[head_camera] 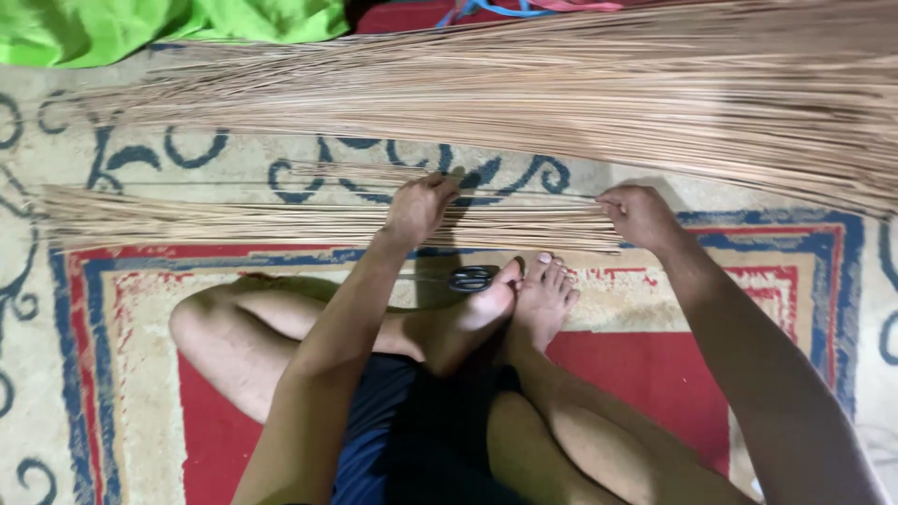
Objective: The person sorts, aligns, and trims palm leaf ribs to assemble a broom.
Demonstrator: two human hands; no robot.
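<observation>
Your left hand curls closed, pinching thin sticks at near bundle of broom sticks lying across patterned mat. Your right hand clamps same bundle's right end. Larger stick pile lies beyond. Black scissors touch your toes. Green cloth top left.

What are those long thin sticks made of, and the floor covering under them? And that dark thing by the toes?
The sticks look like dried plant ribs: tan, matte, stiff and very thin. The mat seems woven or printed fabric, flat with a faded red and blue pattern. The scissors look dark, probably plastic-handled; the blades are hidden. Both the left hand and right hand grip sticks.
</observation>
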